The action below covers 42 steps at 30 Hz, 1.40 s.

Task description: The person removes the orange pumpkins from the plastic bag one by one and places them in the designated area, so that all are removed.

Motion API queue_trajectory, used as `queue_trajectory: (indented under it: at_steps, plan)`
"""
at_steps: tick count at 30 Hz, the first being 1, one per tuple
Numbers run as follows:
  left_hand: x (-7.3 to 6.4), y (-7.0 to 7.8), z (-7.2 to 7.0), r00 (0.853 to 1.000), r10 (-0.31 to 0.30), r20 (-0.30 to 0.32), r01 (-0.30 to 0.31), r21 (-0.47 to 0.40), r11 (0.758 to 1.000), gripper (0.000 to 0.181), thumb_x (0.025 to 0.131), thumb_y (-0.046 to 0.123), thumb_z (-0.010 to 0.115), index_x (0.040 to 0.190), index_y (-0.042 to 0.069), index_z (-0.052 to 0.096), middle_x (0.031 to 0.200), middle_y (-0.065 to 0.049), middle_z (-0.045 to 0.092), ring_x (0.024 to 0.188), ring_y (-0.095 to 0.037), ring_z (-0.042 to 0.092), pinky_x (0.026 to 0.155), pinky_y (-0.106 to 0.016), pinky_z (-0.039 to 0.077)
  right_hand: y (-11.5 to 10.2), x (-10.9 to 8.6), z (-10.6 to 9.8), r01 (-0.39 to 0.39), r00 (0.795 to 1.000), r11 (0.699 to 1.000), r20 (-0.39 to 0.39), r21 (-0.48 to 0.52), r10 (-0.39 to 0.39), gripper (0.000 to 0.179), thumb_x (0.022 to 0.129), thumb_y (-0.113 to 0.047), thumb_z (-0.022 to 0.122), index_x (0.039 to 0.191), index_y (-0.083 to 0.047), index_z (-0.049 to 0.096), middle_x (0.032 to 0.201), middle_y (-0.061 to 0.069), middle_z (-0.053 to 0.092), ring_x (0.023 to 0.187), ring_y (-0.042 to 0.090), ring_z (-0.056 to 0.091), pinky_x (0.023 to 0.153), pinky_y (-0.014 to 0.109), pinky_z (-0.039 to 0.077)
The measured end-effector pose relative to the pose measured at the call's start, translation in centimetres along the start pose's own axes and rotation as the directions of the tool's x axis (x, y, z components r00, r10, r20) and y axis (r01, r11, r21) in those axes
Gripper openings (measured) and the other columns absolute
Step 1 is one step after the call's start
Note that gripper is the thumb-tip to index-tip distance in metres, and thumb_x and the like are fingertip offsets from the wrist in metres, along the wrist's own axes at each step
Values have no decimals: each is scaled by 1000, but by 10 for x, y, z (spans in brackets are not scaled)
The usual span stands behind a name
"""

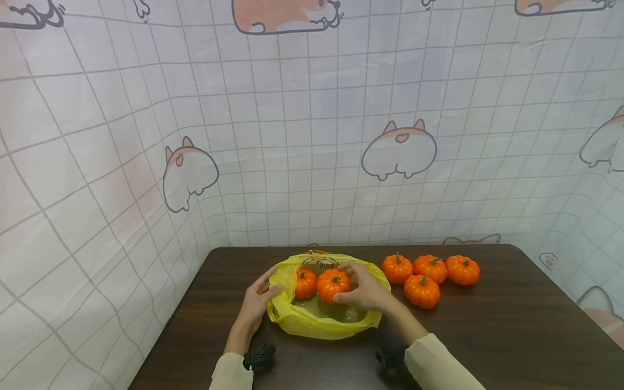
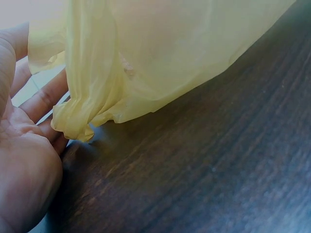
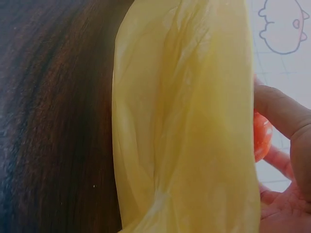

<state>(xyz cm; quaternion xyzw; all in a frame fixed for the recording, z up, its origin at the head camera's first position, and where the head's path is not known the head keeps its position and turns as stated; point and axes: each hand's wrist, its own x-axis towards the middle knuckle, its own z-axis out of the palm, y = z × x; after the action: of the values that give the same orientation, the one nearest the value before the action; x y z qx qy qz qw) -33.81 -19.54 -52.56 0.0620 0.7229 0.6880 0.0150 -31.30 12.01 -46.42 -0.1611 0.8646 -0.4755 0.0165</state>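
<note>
While a small orange pumpkin (image 1: 333, 287) is at the open mouth of the yellow bag (image 1: 322, 328), the right hand (image 1: 365, 288) grips it between thumb and fingers. The left hand (image 1: 254, 304), fingers extended, touches the bag's left side; spreading that rim should keep the thin film from snagging. Another pumpkin (image 1: 305, 284) sits just beside it. Lettering (image 1: 327, 266) inside appears to read "KIDS", mirrored. Rightward, four loose pumpkins (image 1: 422, 293) rest on the table (image 1: 492, 336).
</note>
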Motion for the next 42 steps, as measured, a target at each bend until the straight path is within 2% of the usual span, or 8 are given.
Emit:
queue_trajectory:
  at_steps: [5,16,24,30,37,42]
  plan:
    - [0,1,0,1000,5,1,-5,-4,1000,62,97,29,73,154,30,49,168,-9,28,154,-40,28,121,-59,33,-2,-5,-5,-6,1000,1000,-23,22,6,68,78,-23,91,135,-13,56,138,16,56,115,34,62,91,47,58]
    - [0,-1,-1,1000,-2,-8,2,-5,1000,63,96,31,73,154,30,48,169,-7,28,155,-39,25,123,-59,28,-3,-20,-17,63,998,998,-20,7,-63,68,80,-26,90,136,-9,55,138,17,55,113,32,61,88,41,58]
    - [1,-4,1,1000,-4,3,4,-5,1000,63,96,33,73,154,32,48,166,-8,34,151,-35,35,120,-56,35,0,-31,-24,0,999,1000,-34,8,1,69,79,-31,90,136,-19,55,137,15,54,111,31,61,84,38,59]
    - [2,-4,1,1000,0,0,0,-4,1000,64,95,33,73,154,31,48,165,-8,35,149,-34,38,120,-55,37,3,-38,-30,-2,999,999,-32,41,3,69,81,-30,89,138,-18,53,139,18,51,108,30,60,84,39,60]
    - [1,-2,0,1000,3,-4,-3,-6,1000,64,95,34,74,154,31,48,167,-8,32,151,-35,34,121,-57,34,8,-46,-39,-22,999,998,-43,62,25,69,81,-32,89,138,-19,53,141,18,50,110,30,60,87,40,59]
    - [1,-3,0,1000,-3,-7,3,-5,1000,64,95,34,74,153,31,49,163,-10,39,146,-31,42,118,-53,39,11,-53,-46,-13,999,998,-45,64,16,69,83,-30,88,140,-16,51,142,20,49,108,29,60,84,38,59]
